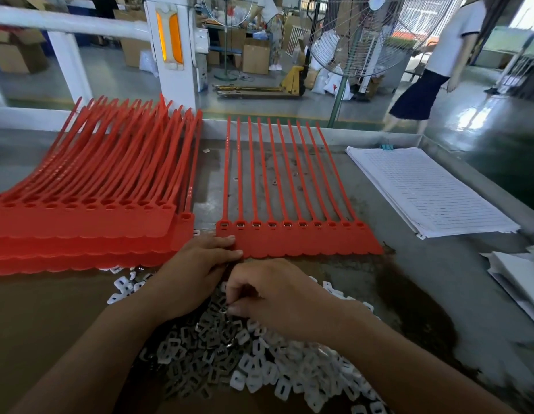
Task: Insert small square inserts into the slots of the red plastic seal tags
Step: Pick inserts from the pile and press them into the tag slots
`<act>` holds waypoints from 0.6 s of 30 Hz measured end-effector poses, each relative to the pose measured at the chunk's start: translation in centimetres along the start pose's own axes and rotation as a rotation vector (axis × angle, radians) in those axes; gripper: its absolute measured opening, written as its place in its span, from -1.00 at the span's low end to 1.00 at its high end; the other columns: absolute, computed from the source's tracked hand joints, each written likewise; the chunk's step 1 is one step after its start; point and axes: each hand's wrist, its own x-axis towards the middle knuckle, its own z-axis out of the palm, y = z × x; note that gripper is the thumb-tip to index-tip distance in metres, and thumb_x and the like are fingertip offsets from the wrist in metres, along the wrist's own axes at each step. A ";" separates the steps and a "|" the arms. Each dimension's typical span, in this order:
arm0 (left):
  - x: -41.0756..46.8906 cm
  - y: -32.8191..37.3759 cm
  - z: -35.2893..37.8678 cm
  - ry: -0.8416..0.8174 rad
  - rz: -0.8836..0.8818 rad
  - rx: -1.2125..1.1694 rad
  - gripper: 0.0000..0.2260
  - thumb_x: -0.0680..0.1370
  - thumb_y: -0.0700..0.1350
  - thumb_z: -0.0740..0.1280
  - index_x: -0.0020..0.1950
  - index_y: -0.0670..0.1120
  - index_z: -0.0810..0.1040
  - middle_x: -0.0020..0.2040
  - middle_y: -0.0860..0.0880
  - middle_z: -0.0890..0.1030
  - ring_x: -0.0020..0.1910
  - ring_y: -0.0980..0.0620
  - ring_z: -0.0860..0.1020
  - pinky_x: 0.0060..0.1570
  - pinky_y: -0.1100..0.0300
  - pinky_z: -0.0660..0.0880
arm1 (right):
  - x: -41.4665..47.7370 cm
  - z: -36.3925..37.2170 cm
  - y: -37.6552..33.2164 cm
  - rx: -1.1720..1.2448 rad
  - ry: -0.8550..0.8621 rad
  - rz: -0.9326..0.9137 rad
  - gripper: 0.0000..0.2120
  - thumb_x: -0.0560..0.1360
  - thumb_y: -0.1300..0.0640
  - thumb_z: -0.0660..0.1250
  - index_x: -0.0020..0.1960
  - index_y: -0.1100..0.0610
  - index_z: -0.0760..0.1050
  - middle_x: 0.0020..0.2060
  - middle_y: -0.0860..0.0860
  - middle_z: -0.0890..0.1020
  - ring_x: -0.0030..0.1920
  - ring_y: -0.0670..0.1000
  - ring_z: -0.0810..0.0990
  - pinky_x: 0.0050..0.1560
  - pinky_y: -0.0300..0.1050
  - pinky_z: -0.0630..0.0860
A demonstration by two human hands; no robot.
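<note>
A joined strip of red seal tags (301, 240) lies flat on the bench, its thin tails pointing away from me. Several slots along its heads hold small inserts (255, 224); the two rightmost look bare. My left hand (197, 270) rests with straight fingers on the strip's near left corner. My right hand (274, 297) hovers over a heap of white and grey square inserts (253, 363), fingers curled and pinching what looks like an insert from the pile.
A thick stack of more red tag strips (89, 204) lies at the left. Lined paper sheets (432, 189) sit at the right, more white sheets (516, 273) at the far right edge. A standing fan and a walking person are beyond the bench.
</note>
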 end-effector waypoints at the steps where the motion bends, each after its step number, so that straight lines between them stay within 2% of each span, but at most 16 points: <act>1: 0.0 0.0 0.0 -0.002 -0.005 -0.003 -0.70 0.57 -0.18 0.21 0.29 0.00 0.45 0.40 0.08 0.31 0.27 0.32 0.10 0.10 0.70 -0.18 | -0.1 -0.1 0.1 0.007 0.006 0.001 -0.95 0.44 0.17 0.38 -0.11 0.13 0.54 -0.18 0.00 0.62 -0.20 -0.13 0.52 -0.15 -0.21 0.45; 5: 0.0 0.1 0.0 -0.003 -0.039 -0.011 -0.68 0.56 -0.20 0.20 0.29 0.04 0.46 0.39 0.11 0.30 0.31 0.29 0.13 0.19 0.59 -0.10 | -0.1 -1.7 1.3 -0.009 0.089 0.027 -0.97 0.44 0.22 0.37 -0.13 0.13 0.59 -0.31 -0.19 0.54 -0.32 -0.25 0.46 -0.20 -0.41 0.38; 10: 0.0 0.1 -0.1 -0.010 -0.067 -0.005 -0.67 0.57 -0.20 0.18 0.30 0.07 0.44 0.40 0.15 0.29 0.32 0.29 0.11 0.29 0.43 -0.07 | -0.1 -5.0 5.8 0.002 0.323 0.216 -0.89 0.47 0.25 0.32 -0.08 0.10 0.60 -0.26 -0.25 0.54 -0.23 -0.38 0.48 -0.15 -0.58 0.34; 12: 0.0 0.1 -0.1 -0.012 -0.064 -0.003 -0.66 0.57 -0.20 0.18 0.31 0.06 0.43 0.40 0.16 0.29 0.28 0.33 0.08 0.24 0.52 -0.12 | 0.1 -6.1 8.1 -0.022 0.416 0.292 -0.89 0.46 0.28 0.33 -0.10 0.13 0.60 -0.23 -0.13 0.59 -0.24 -0.29 0.50 -0.14 -0.50 0.37; 14: 0.1 0.1 -0.1 -0.010 -0.064 -0.007 -0.66 0.57 -0.20 0.18 0.30 0.06 0.44 0.39 0.16 0.29 0.26 0.35 0.08 0.18 0.60 -0.16 | 0.3 -6.8 10.0 -0.039 0.488 0.368 -0.89 0.45 0.32 0.34 -0.09 0.20 0.61 -0.21 -0.02 0.60 -0.17 -0.13 0.51 -0.06 -0.27 0.40; 16: 0.1 0.2 -0.1 -0.008 -0.074 -0.017 -0.67 0.57 -0.20 0.18 0.30 0.06 0.44 0.39 0.16 0.29 0.27 0.34 0.09 0.25 0.51 -0.12 | 0.4 -7.4 11.5 -0.025 0.552 0.432 -0.89 0.44 0.35 0.32 -0.09 0.25 0.61 -0.22 0.03 0.59 -0.17 -0.07 0.49 -0.15 -0.25 0.33; 18: 0.0 0.3 -0.1 -0.009 -0.085 -0.019 -0.66 0.57 -0.21 0.19 0.30 0.06 0.44 0.39 0.16 0.29 0.30 0.32 0.10 0.29 0.43 -0.08 | 0.4 -7.6 12.6 0.007 0.583 0.476 -0.89 0.45 0.35 0.31 -0.10 0.26 0.61 -0.26 0.02 0.57 -0.25 -0.10 0.47 -0.26 -0.28 0.28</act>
